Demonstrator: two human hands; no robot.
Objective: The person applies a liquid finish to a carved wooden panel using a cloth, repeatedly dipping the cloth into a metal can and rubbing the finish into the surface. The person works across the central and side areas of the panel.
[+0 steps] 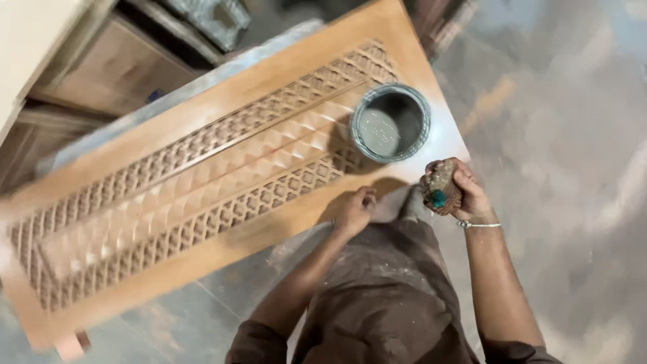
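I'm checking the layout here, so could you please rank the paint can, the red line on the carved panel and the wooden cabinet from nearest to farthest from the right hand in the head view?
From the right hand:
1. Paint can, on the panel's near corner.
2. Red line, mid-panel.
3. Wooden cabinet, far corner beyond the panel.

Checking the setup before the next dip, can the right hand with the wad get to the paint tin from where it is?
Probably yes. The right hand, gripping a stained wad, sits just below and right of the open tin on the carved panel. Nothing lies between them, and the left hand rests aside on the panel's edge.
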